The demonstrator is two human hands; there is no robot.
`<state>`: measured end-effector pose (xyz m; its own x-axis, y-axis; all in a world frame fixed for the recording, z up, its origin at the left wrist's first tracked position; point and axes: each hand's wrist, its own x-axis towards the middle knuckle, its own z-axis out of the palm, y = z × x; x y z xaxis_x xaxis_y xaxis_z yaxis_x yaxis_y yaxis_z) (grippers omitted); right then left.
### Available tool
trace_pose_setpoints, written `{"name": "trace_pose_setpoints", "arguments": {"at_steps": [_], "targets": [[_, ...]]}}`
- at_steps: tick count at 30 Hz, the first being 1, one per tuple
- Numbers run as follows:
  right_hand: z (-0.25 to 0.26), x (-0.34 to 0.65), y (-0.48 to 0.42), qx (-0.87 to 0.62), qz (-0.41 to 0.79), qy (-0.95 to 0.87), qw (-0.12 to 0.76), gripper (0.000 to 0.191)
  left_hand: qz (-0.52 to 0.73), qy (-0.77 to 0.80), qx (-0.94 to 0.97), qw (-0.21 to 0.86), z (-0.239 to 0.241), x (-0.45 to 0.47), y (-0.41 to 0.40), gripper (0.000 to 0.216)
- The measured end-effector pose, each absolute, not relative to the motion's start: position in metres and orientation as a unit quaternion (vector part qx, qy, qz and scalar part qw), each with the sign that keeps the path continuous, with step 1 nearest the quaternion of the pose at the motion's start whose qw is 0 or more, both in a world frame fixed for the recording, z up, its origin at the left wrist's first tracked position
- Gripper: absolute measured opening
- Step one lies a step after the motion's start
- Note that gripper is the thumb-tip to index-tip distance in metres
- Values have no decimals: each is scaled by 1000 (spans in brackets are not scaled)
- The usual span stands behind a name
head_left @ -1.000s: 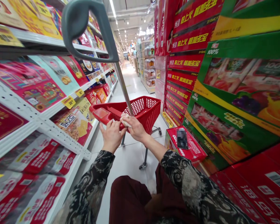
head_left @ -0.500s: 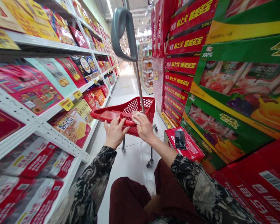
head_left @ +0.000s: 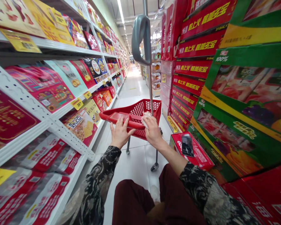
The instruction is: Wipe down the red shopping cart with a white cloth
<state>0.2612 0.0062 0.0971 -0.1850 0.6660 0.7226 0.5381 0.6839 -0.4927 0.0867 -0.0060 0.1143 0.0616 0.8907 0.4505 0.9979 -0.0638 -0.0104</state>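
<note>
Fingers (head_left: 125, 122) of our left hand (head_left: 119, 135) lie slightly spread over the near rim of a red basket (head_left: 137, 110), the thumb pointing off toward the right; whether they grip the rim or merely rest on it, we cannot tell. Our right hand (head_left: 153, 131) has its fingers bent around a crumpled white wad (head_left: 145, 120), bunched against the rim's right end. Most of that wad is covered by the fingers, so we cannot say if it is cloth or paper.

The basket stands in the aisle before us, its smooth, glossy plastic pierced with rows of small holes; our hands and the broad rim hide much of its inside. A thin metal pole (head_left: 151, 87) rises behind the rim and runs out of the frame at the top, bearing a grey looped handle (head_left: 136, 37). Below, slim legs end in casters (head_left: 155, 167).

On our right, a dark flat object (head_left: 187, 149) lies on a shiny red carton (head_left: 202, 157), partly blurred into squares. Our patterned sleeves (head_left: 107, 159) are cut off at the bottom edge, as are our dark maroon trousers (head_left: 133, 200).
</note>
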Motion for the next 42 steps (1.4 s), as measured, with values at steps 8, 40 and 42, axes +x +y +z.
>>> {"name": "trace_pose_setpoints", "arguments": {"at_steps": [8,40,42], "targets": [[92,239,-14,-352,-38,-826,439,39,-222,-654,-708,149,115,106,-17,48],[97,292,17,-472,-83,-752,452,49,-217,-649,-721,114,103,99,-21,67],[101,270,13,-436,-71,-781,440,46,-220,-648,-722,104,104,98,-21,67]]}}
